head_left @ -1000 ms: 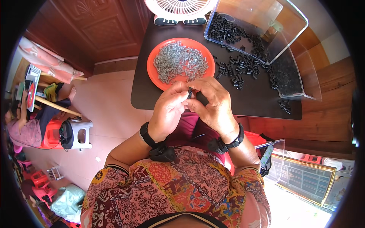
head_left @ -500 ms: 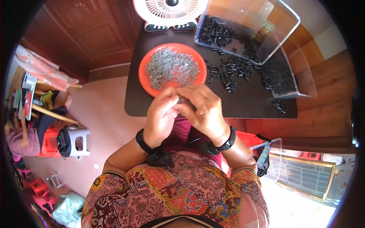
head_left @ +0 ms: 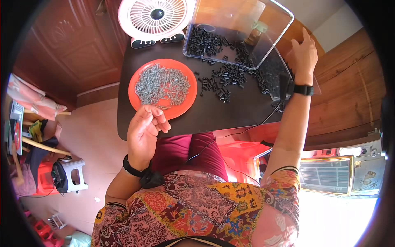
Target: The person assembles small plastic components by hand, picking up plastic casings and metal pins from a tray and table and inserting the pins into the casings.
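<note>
My left hand [head_left: 145, 129] hovers at the near rim of a round orange plate [head_left: 187, 105]. Its fingers are loosely curled with gaps between them, and I see nothing in them. Heaped on the plate are many small silver metal pieces [head_left: 158, 84], which look like screws. My right hand [head_left: 305, 55] is stretched out beyond the table's far right side with fingers spread, holding nothing I can see. Small black cylindrical pieces [head_left: 230, 75] lie scattered mid-table, with more inside a clear plastic bin [head_left: 261, 61] tipped on its side.
A pink-and-white fan [head_left: 157, 14] stands behind the plate on the dark table [head_left: 193, 123]. A thin black cable [head_left: 247, 131] runs across by my right forearm. Wooden panelling [head_left: 341, 90] rises at the right. Off to the left are a grey stool [head_left: 76, 175] and another person's arm [head_left: 18, 164].
My hands were together in front of the plate; now they are apart. The right has swung far out to the right, while the left has dropped slightly left. The whole view has shifted.
</note>
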The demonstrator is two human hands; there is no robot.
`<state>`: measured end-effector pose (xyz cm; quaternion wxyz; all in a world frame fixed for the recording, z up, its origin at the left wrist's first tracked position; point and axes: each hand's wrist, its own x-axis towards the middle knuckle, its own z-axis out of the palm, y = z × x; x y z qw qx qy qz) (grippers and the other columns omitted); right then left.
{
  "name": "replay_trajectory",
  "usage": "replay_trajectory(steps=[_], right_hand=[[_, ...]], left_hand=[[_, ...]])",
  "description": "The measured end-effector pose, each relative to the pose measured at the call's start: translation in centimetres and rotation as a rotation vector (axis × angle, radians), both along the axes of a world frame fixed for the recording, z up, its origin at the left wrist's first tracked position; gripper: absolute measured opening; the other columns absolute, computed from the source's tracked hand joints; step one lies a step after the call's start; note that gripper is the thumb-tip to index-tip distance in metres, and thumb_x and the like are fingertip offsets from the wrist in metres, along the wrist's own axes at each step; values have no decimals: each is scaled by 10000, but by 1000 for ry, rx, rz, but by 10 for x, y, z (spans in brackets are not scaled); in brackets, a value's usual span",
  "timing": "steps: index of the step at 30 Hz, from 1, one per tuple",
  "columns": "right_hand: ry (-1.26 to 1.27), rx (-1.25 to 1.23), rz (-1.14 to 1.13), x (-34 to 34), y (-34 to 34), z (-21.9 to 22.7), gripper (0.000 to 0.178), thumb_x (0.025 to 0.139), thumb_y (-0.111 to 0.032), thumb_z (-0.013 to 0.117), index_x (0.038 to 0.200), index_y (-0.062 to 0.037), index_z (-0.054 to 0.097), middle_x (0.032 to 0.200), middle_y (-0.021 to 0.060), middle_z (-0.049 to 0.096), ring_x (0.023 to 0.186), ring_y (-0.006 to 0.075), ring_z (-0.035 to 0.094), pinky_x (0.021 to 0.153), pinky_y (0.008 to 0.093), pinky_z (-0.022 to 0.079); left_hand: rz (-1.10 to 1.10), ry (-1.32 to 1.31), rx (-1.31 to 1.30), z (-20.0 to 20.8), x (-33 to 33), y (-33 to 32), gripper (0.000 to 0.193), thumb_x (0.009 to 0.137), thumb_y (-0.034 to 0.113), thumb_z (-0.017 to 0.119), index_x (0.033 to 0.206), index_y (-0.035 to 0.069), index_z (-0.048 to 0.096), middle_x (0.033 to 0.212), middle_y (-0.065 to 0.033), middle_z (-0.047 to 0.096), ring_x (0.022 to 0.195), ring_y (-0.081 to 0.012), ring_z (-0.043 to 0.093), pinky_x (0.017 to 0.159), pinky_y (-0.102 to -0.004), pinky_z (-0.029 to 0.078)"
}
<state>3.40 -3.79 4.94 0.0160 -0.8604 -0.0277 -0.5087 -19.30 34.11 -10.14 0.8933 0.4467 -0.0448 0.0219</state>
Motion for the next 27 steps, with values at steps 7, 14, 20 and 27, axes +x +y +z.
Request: replay_trajectory(steps=[7, 14, 20, 27], right_hand=[[450, 234, 487, -20, 53, -60, 178, 789, -185, 648, 929, -101, 719, 879, 110, 694, 757, 228, 671, 673, 325, 521], [900, 29, 568, -36, 66, -135, 161, 792, -160, 563, 826, -77, 697, 851, 137, 645, 858, 333, 618, 766, 432, 494], [694, -307, 509, -33, 55, -172, 117, 841, -216, 544, 850, -117, 605, 803, 109, 574, 807, 319, 583, 701, 436, 482], [412, 171, 598, -71, 103, -152, 120, 737, -127, 594, 809, -45, 643, 802, 148, 648, 789, 341, 630, 709, 430, 516]], left_hand=[[-19, 41, -15, -6, -2, -1, 244, 975, 252, 413, 970, 30, 515, 867, -68, 553, 753, -176, 574, 690, -291, 441], [-60, 54, 17, -7, -4, -3, 243, 975, 257, 422, 964, 31, 511, 857, -62, 547, 752, -171, 573, 686, -288, 444], [-98, 3, 13, -10, -1, -12, 234, 967, 223, 419, 967, 16, 528, 855, -84, 556, 734, -201, 564, 665, -308, 445], [-119, 21, 117, -12, 10, -16, 215, 946, 221, 397, 964, 28, 489, 888, -86, 494, 758, -197, 493, 668, -304, 399]])
